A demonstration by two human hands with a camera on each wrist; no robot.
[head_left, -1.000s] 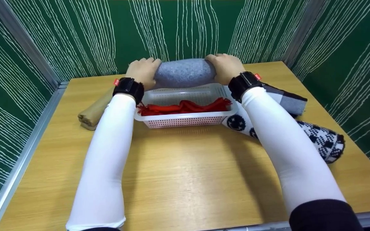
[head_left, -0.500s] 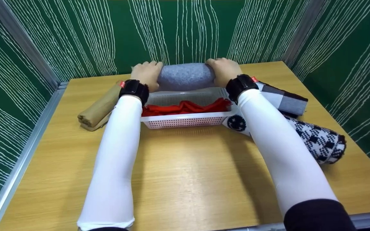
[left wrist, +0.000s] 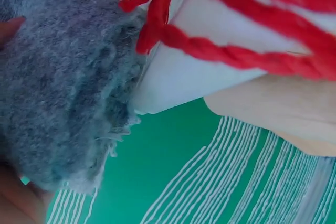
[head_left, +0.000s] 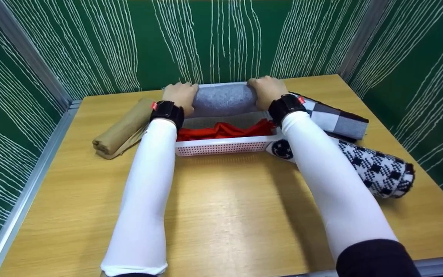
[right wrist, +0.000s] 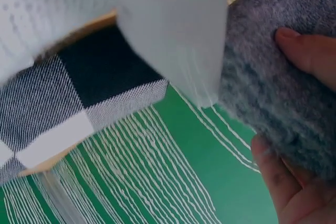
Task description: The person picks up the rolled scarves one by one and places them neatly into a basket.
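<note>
A rolled grey scarf (head_left: 224, 100), fuzzy and frayed at its ends, lies level between my two hands. My left hand (head_left: 181, 95) grips its left end and my right hand (head_left: 268, 90) its right end. The roll is over the back part of a white plastic basket (head_left: 221, 142), whose far rim shows behind it. A red scarf (head_left: 227, 131) lies along the basket's near side. In the left wrist view, its red twisted fringe (left wrist: 210, 51) hangs over the basket's end. The right wrist view shows my thumb (right wrist: 307, 51) on the grey roll's side and fingers under it.
A tan rolled cloth (head_left: 123, 129) lies left of the basket. To the right are a folded black, grey and white checked scarf (head_left: 337, 121) and a black-and-white patterned roll (head_left: 383, 167), partly behind my right sleeve. Green walls with white lines (head_left: 225, 42) enclose the wooden table (head_left: 221, 207).
Both hands have lowered the grey scarf and brought it nearer, closer into the basket. The basket's far rim now shows behind the roll. My left hand has also shifted slightly right.
</note>
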